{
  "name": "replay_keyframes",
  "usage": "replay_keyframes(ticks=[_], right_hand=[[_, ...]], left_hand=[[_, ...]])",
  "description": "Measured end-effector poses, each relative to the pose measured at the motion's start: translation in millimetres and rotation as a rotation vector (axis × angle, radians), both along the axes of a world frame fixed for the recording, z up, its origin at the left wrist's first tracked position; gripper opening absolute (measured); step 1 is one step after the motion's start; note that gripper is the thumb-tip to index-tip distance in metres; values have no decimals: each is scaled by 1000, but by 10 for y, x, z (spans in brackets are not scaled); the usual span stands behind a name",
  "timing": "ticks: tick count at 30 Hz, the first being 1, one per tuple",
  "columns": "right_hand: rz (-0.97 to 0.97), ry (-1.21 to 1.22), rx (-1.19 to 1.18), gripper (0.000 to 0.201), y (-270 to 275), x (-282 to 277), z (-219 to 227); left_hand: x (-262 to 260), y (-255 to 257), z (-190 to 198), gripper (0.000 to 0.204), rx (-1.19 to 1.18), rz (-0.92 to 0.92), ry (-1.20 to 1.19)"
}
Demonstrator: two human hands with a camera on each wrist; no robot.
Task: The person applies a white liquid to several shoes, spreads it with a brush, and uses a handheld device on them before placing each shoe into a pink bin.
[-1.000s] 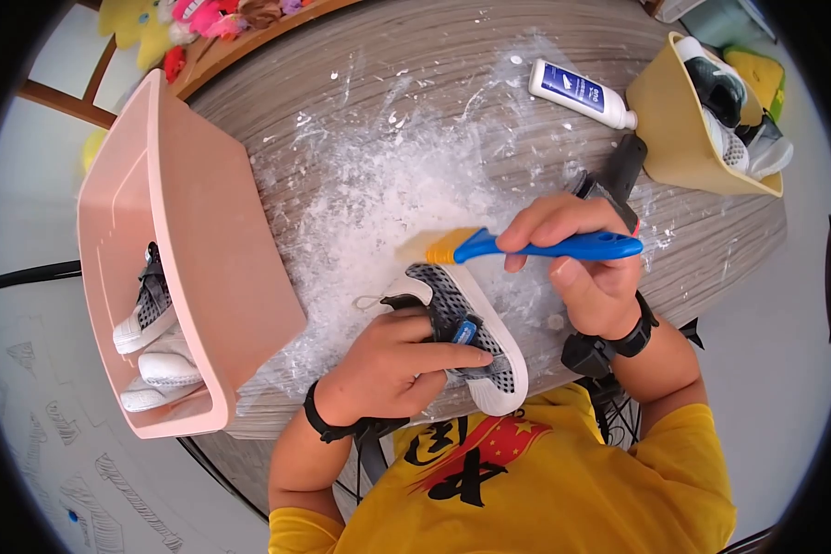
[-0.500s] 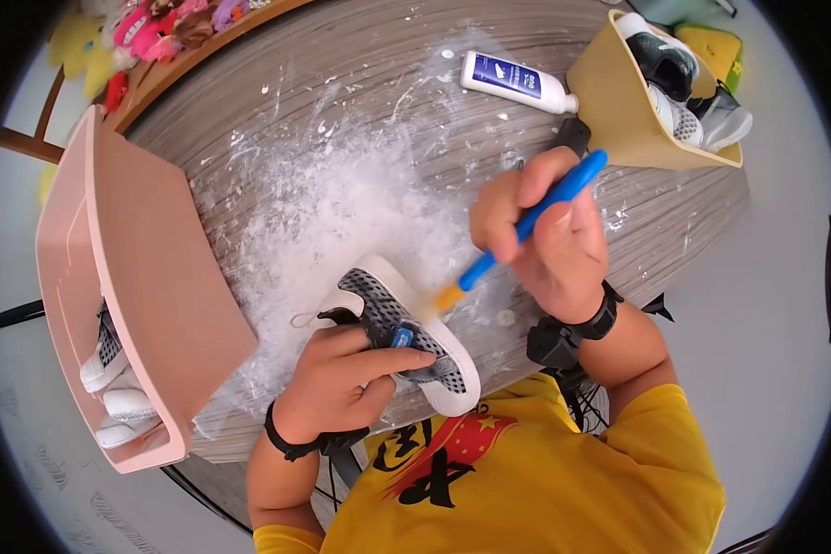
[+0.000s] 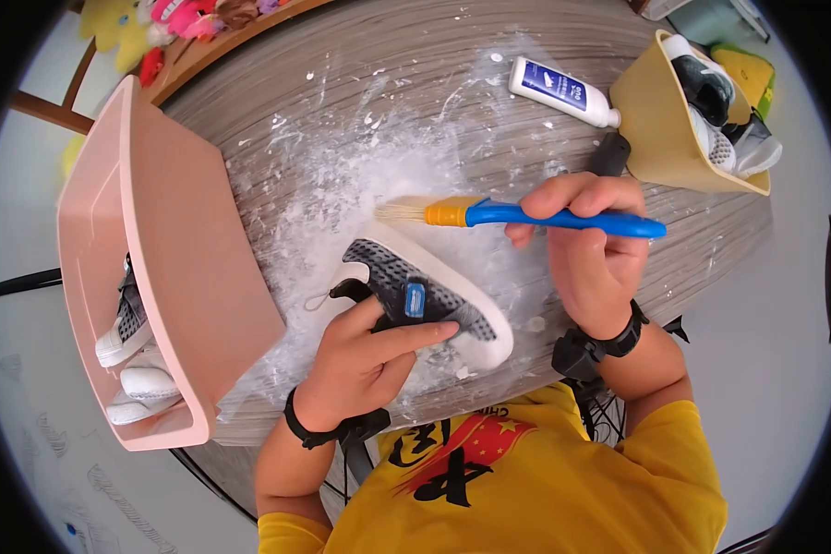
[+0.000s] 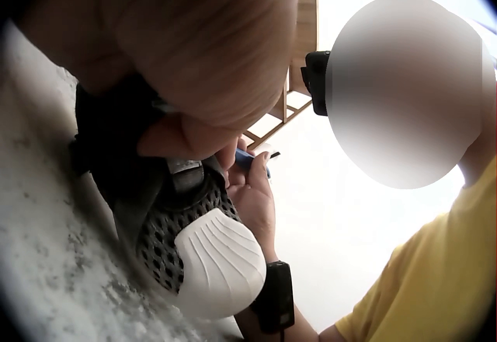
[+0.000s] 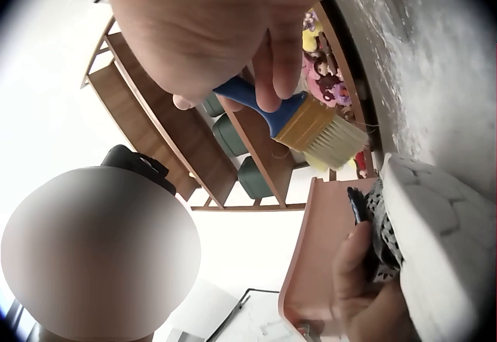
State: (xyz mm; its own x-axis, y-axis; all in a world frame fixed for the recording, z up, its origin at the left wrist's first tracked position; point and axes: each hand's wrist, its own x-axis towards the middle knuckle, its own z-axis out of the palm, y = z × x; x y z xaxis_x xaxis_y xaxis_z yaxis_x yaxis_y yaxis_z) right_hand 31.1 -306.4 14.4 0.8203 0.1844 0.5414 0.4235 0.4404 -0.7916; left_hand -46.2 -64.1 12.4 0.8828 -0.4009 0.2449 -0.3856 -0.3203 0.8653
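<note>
My left hand (image 3: 360, 355) grips a black-and-white mesh shoe (image 3: 379, 261), its index finger stretched along the upper beside a blue tag. The other fingers are partly hidden at the shoe's opening. In the left wrist view, the white ribbed toe cap (image 4: 221, 264) faces the camera. A flat brush with pale bristles, a yellow ferrule and a blue handle (image 3: 563, 219) is pinched between the thumb and fingers of my right hand (image 3: 605, 268). Its bristles (image 3: 402, 211) overlap the heel end of the white sole in the head view.
White powder (image 3: 314, 185) coats much of the wood-grain table. On the left, a pink bin (image 3: 203, 240) holds several shoes. At the back right lies a white bottle (image 3: 563, 90), beside a yellow bin (image 3: 660, 120) with more shoes. A dark object (image 3: 609, 155) lies in front of that bin.
The brush has swung from slanting at the sole's middle, half a second ago, to nearly level at the heel end. The shoe's toe has turned away from the body. The head view has shifted too.
</note>
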Motion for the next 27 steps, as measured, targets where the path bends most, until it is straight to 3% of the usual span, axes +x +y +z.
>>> replay_keyframes(ticks=[1, 4, 10, 13, 15, 18, 24, 25, 27], right_hand=[[19, -38, -4, 24, 9, 7, -3], [99, -112, -13, 26, -12, 8, -23], [272, -183, -199, 32, -25, 15, 53], [278, -196, -223, 33, 14, 17, 47], [284, -143, -211, 31, 22, -21, 54], [281, -113, -222, 31, -5, -30, 85], [83, -261, -290, 28, -112, 45, 80], [-27, -325, -293, 26, -109, 59, 57], [-103, -364, -258, 25, -153, 50, 67]], left_hand=[[-32, 28, 38, 51, 57, -4, 89], [33, -41, 49, 51, -22, 10, -37], [42, -26, 97, 49, 17, 9, -7], [8, 23, 115, 50, 8, 6, 53], [-65, 85, 176, 49, 36, 8, 288], [-77, 97, 115, 47, -72, -25, 303], [16, 93, 60, 48, -329, -38, 170], [24, 93, 63, 49, -358, -29, 151], [7, 127, 63, 51, -324, -32, 178]])
